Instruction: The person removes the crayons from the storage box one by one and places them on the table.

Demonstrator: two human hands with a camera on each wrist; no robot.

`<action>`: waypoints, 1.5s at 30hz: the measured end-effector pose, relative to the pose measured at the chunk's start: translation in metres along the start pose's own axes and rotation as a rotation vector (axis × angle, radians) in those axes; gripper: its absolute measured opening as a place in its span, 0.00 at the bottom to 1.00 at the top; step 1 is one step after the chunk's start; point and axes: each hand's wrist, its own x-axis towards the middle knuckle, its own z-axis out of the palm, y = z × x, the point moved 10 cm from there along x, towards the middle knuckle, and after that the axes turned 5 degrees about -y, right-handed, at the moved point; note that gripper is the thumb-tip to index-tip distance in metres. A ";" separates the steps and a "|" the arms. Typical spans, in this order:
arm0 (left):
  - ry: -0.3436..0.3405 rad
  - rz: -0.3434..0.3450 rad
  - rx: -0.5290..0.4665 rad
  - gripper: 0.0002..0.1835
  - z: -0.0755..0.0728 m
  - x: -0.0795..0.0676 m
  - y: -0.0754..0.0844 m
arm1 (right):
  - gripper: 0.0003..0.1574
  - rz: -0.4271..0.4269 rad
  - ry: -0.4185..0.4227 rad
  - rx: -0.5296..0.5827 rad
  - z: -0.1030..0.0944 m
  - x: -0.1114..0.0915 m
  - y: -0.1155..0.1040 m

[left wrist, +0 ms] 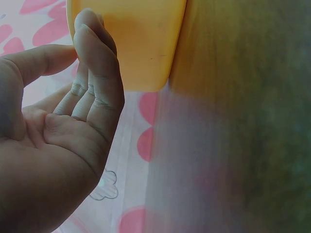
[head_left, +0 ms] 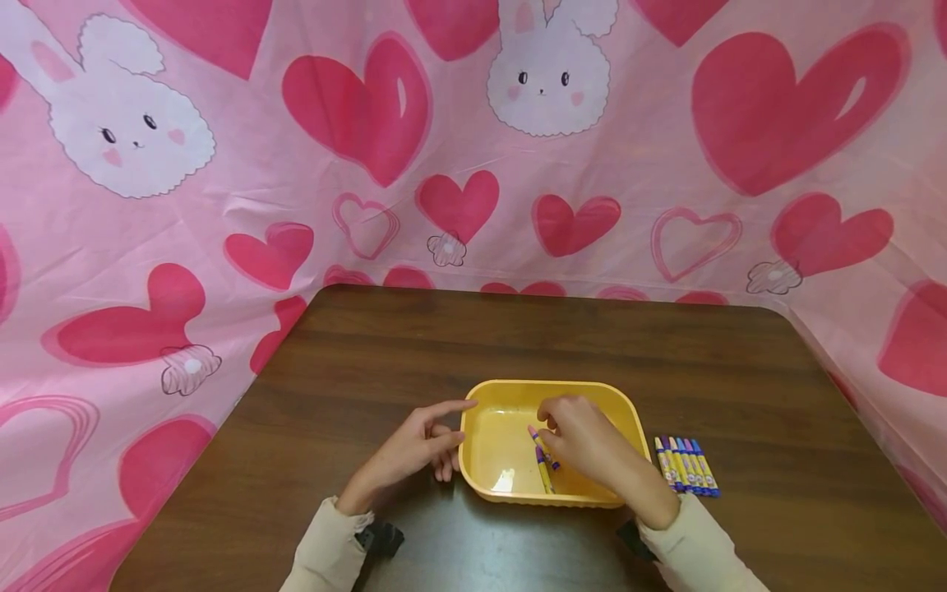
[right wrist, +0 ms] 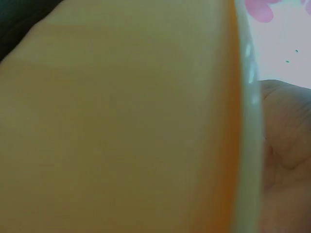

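A yellow plastic basin (head_left: 488,493) stands on the table, with two crayons on its floor: a pink-tipped crayon (head_left: 534,433) and a purple-tipped crayon (head_left: 543,473). My left hand (head_left: 414,444) holds the basin's left side; index finger and thumb reach the rim while the other fingers bend against the outer wall (left wrist: 146,53). Over the right half, my right hand (head_left: 592,436) dips inside, fingers bent down and thumb close to the pink-tipped crayon. I cannot tell whether those fingers grip anything. In the right wrist view the basin wall (right wrist: 121,121) covers the fingers; only part of the palm (right wrist: 286,145) shows.
A row of several crayons (head_left: 686,466) lies side by side just right of the basin. The dark wooden table (head_left: 355,353) extends behind and to both sides. A pink cloth (head_left: 459,123) with hearts and rabbits hangs around the table.
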 end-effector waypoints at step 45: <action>-0.009 0.023 0.002 0.27 0.001 0.001 0.001 | 0.21 0.010 -0.025 -0.027 0.036 0.004 0.013</action>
